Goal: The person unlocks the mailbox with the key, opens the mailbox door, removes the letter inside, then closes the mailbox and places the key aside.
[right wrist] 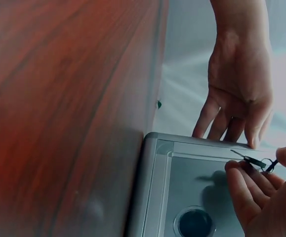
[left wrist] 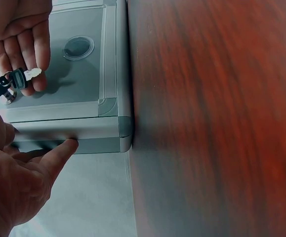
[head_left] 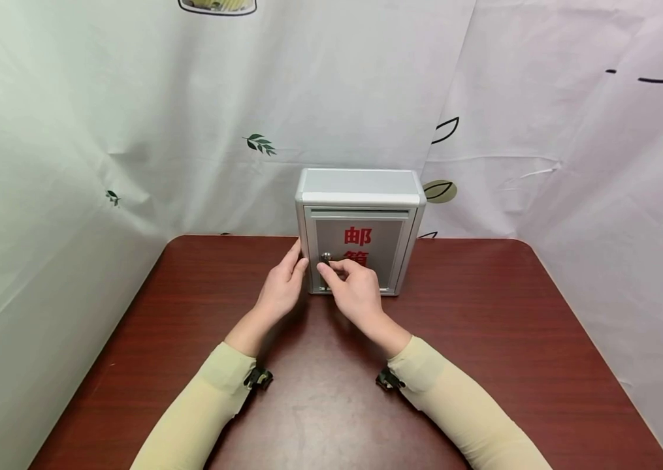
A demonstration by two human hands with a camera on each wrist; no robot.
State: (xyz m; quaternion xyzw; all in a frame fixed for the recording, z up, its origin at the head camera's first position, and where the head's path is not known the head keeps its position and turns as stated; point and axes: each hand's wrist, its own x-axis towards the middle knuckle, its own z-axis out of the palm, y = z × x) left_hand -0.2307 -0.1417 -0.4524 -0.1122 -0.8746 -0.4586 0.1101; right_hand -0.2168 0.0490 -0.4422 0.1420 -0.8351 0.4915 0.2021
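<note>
A grey metal mailbox [head_left: 360, 181] with red characters stands upright near the table's far edge. My right hand [head_left: 359, 290] is at the lock [head_left: 326, 256] on the left of its door, where thumb and fingers pinch a black-headed key [left wrist: 2, 87]. From the same small ring dangles a second key [left wrist: 19, 78], its bare blade pointing down the door, also seen as the dangling key [right wrist: 254, 161] in the right wrist view. Against the mailbox's left side my left hand [head_left: 281, 288] rests with fairly straight fingers, thumb near the front edge. The right fingers partly hide the lower character.
A dark red wooden table [head_left: 319, 405] carries the mailbox. Pale printed cloth [head_left: 190, 130] hangs close behind it and along both sides. Low on the mailbox door is a round recess [left wrist: 78, 48].
</note>
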